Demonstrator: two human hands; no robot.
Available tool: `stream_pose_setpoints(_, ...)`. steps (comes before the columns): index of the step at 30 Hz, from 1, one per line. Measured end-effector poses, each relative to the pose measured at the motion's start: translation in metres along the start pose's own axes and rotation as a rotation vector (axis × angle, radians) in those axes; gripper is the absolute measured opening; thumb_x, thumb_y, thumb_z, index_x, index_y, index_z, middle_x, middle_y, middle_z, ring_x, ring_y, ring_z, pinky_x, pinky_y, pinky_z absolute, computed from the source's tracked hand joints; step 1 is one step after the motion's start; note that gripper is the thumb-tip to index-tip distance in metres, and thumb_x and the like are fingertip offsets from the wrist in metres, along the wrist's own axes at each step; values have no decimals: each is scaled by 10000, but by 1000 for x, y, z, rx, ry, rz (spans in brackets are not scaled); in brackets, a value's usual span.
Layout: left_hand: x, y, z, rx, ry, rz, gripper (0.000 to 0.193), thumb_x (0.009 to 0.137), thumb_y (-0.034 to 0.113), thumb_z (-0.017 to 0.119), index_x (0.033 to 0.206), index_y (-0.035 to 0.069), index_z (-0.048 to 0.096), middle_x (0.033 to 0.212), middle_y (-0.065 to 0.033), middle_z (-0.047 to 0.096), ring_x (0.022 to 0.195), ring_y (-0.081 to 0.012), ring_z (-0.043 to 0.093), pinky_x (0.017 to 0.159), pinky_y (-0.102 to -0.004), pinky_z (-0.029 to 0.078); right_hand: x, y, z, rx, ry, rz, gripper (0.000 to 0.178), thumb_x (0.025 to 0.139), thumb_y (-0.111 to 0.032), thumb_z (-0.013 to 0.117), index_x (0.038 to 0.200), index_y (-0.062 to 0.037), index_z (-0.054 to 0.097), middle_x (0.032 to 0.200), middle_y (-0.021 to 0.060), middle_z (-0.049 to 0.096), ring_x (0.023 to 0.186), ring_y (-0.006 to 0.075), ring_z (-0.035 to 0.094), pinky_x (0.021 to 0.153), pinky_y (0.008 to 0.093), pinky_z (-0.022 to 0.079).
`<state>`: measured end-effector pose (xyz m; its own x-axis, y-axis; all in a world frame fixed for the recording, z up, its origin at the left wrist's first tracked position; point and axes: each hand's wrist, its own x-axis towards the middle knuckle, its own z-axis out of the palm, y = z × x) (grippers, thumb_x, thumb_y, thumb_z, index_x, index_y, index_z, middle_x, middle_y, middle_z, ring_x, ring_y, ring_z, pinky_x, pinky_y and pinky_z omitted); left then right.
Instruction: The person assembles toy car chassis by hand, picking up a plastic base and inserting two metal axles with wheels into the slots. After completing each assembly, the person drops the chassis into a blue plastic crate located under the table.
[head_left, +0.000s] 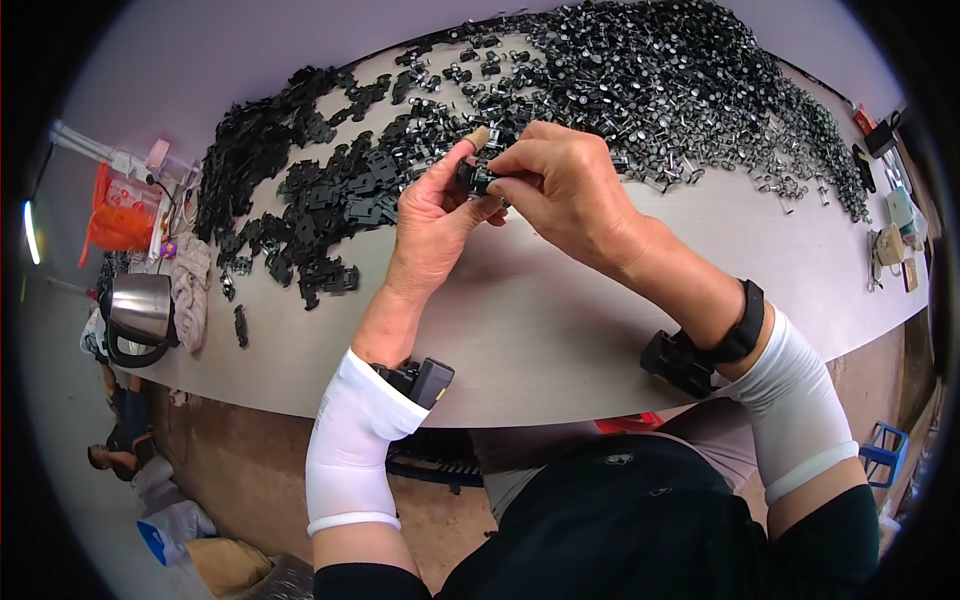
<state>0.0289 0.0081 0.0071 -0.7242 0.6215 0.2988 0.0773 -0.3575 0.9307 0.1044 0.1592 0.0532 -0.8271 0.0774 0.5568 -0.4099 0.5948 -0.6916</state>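
Observation:
Above the middle of the table, my left hand (430, 228) is closed round a small black plastic part (476, 180) with shiny metal bits. A tan covering wraps one of its fingertips. My right hand (580, 195) meets it from the right, thumb and forefinger pinched on the same part; whether a separate small piece sits between them is hidden. Just left of my hands lie loose flat black plastic pieces (365, 185). Beyond them spreads a large heap of black parts with round silver metal pieces (610, 95).
Loose silver rivet-like pieces (810, 150) trail down the table's right side. A steel kettle (140, 308), a crumpled cloth (190, 290) and an orange bag (120, 228) stand at the left edge. A blue plastic stool (884, 452) is on the floor at right. Another person (125, 430) is far left.

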Motion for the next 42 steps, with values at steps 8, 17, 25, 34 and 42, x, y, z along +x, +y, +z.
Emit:
stream_pose_setpoints(8, -2, -2, 3, 64, 14, 28, 559, 804, -9, 662, 1317, 41, 446, 989, -64, 636, 759, -118, 623, 691, -256, 558, -5, 6, 14, -60, 92, -44, 87, 698, -23, 669, 772, 17, 647, 754, 151, 583, 658, 321, 590, 599, 380, 491)
stream_pose_setpoints(17, -2, 11, 10, -2, -39, -51, 371, 846, 12, 619, 1199, -23, 509, 979, -92, 627, 795, -147, 636, 736, -293, 568, -3, 18, 19, -91, 87, -190, 140, 656, -35, 696, 723, 9, 582, 741, 108, 545, 710, 303, 564, 614, 377, 483)
stream_pose_setpoints(25, -2, 5, -4, -28, 12, -132, 141, 904, 112, 568, 977, -8, 584, 892, -75, 640, 767, -146, 635, 659, -326, 574, 0, 26, 2, -83, -132, -131, 401, 608, -128, 778, 914, -21, 543, 766, 106, 544, 695, 269, 551, 599, 350, 474)
stream_pose_setpoints(34, 4, 19, -25, 180, -31, -211, 537, 814, 454, 637, 1060, -20, 581, 913, -107, 656, 755, -144, 651, 648, -260, 556, -16, 12, -5, -238, -382, 102, 236, 687, -141, 716, 795, 32, 597, 759, 179, 603, 687, 344, 600, 622, 407, 485)
stream_pose_setpoints(42, 25, 50, -60, 516, 51, -405, 216, 847, 138, 647, 988, -20, 607, 807, -99, 654, 588, -90, 597, 485, -194, 466, -58, -60, 66, -92, -850, -220, 138, 713, -115, 647, 673, 10, 606, 759, 211, 604, 738, 353, 621, 667, 437, 503)
